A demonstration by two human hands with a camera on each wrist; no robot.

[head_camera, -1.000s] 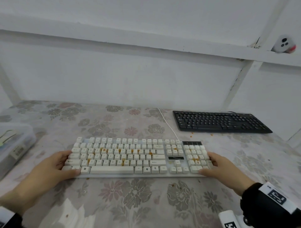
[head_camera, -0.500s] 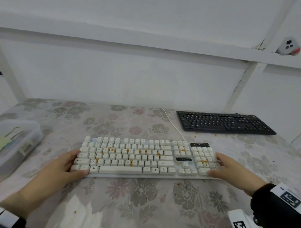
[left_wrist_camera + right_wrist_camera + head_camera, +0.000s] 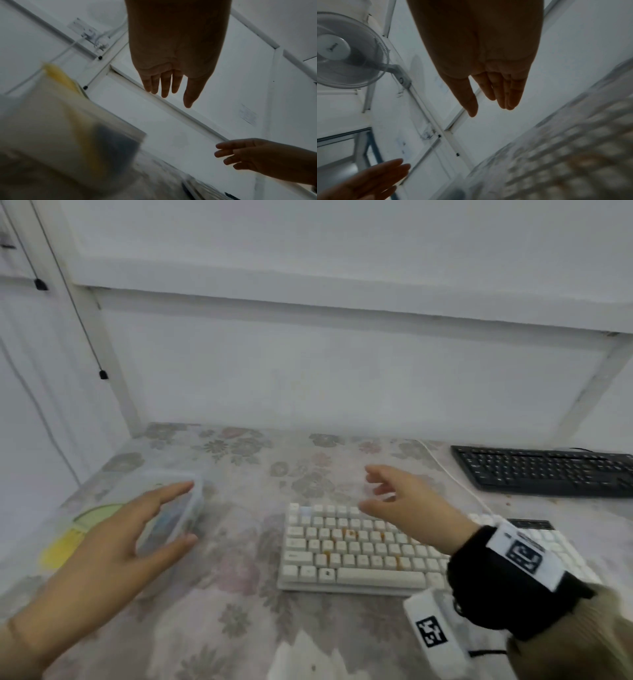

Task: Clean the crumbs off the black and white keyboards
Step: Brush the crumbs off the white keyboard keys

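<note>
No legible words, brand names or numbers. Square black-and-white coded markers, patterns rather than lettering, stand on the white wristband tag (image 3: pixel 523 553) of the right arm and on the white block (image 3: pixel 432 629) below that wrist. Legends on the keys of the white keyboard (image 3: pixel 356 546) and the black keyboard (image 3: pixel 544 474) are too small and blurred to read; a small mark on the hub of the fan (image 3: pixel 334 47) and the label on the clear plastic box (image 3: pixel 178 518) are likewise unreadable.

Matt plastic white keyboard (image 3: pixel 359 546)
</note>
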